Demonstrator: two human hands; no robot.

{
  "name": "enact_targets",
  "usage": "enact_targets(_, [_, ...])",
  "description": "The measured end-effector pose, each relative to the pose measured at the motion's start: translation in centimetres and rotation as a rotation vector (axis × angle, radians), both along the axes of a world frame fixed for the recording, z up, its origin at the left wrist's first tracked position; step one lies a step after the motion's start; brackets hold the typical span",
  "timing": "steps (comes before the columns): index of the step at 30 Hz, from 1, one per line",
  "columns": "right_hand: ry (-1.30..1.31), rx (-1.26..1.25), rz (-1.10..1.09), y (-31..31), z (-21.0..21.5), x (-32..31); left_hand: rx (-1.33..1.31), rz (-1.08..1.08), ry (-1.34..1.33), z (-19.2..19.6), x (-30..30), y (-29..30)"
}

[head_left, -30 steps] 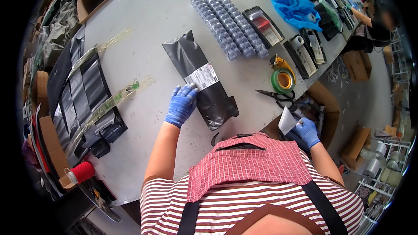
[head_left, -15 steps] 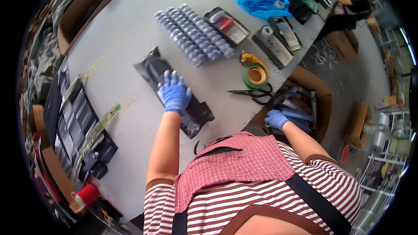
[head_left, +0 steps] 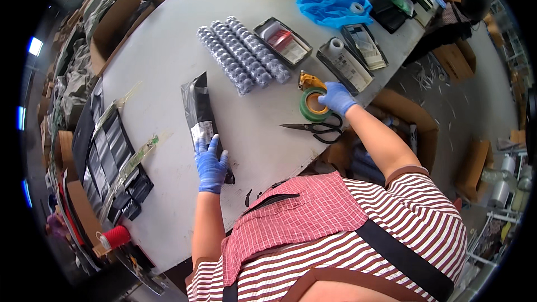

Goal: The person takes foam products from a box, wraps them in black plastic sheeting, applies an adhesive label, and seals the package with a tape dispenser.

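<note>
A long black pouch (head_left: 199, 107) with a white label lies flat on the grey table (head_left: 162, 56). My left hand (head_left: 211, 163), in a blue glove, rests on the pouch's near end with fingers spread, pressing it down. My right hand (head_left: 337, 97), also gloved in blue, is on a green tape roll in an orange dispenser (head_left: 311, 100) near the table's right edge. Black scissors (head_left: 314, 128) lie just in front of that hand.
Rows of small bubble-wrapped items (head_left: 241, 56) lie beyond the pouch, with trays (head_left: 282, 40) and a blue cloth (head_left: 331, 1) farther back. Stacked black pouches (head_left: 112, 156) sit at the left. A red spool (head_left: 116, 237) stands near the corner. Cardboard boxes (head_left: 391, 128) stand below the table's right edge.
My right hand came up from the box beside the table and landed on the tape roll. My left hand slid to the near end of the pouch as the view shifted.
</note>
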State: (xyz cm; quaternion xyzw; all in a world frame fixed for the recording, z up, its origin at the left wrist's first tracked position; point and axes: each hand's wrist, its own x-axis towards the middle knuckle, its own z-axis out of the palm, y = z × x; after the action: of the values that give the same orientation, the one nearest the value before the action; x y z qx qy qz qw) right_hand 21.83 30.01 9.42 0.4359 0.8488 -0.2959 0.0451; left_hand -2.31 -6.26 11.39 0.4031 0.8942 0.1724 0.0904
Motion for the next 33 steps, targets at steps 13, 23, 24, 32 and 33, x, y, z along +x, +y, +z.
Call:
enact_targets(13, [0.606, 0.129, 0.59, -15.7, 10.8, 0.2, 0.544, 0.137, -1.455, 7.1, 9.4, 1.5])
enact_targets(23, [0.279, -0.142, 0.778, -16.5, 7.7, -4.4, 0.685, 0.551, -0.807, 0.4, 2.8, -8.3])
enact_targets(24, [0.272, -0.038, 0.81, -16.6, 7.1, -5.0, 0.472, 0.599, -0.63, -1.4, 0.7, -9.8])
enact_targets(32, [0.028, 0.119, 0.833, -18.2, 4.2, -7.7, -0.03, 0.415, -0.029, -1.6, 0.2, -8.0])
enact_targets(33, [0.019, 0.124, 0.821, -18.4, 4.1, -7.8, -0.029, 0.413, -0.034, -0.8, 1.8, -6.9])
